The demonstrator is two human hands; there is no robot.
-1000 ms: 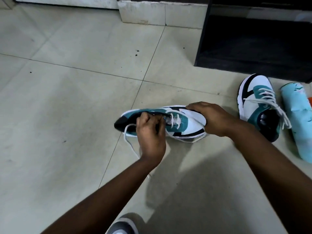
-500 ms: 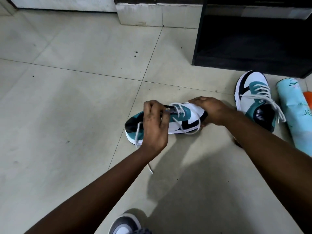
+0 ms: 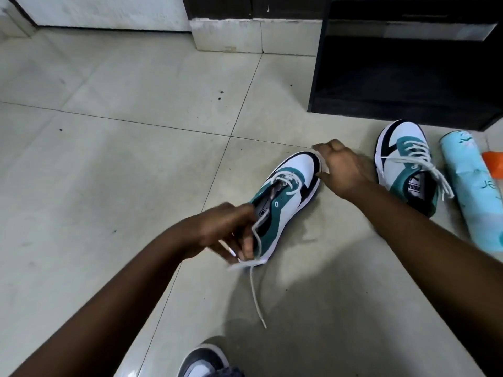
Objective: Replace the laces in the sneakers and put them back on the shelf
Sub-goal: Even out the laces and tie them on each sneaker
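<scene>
A white, teal and black sneaker (image 3: 292,183) stands upright on the tiled floor, toe pointing away from me. Its white lace (image 3: 255,292) is threaded through the lower eyelets only, and one loose end trails toward me. My left hand (image 3: 231,232) pinches that lace beside the sneaker's heel. My right hand (image 3: 344,170) hovers at the toe with its fingers spread, holding nothing. The second sneaker (image 3: 405,164) of the pair, fully laced, stands to the right. The dark shelf unit (image 3: 408,85) stands behind it, its low compartment open.
A pale blue cylinder (image 3: 475,191) lies on the floor right of the second sneaker, with something orange (image 3: 494,163) at the frame edge. A grey and white shoe (image 3: 204,361) on my own foot shows at the bottom. A tiled plinth (image 3: 253,36) lies at the back.
The sneaker has turned from lying sideways to standing with its toe away from me. My right hand has let go of it. My left hand has pulled back toward the heel with the lace.
</scene>
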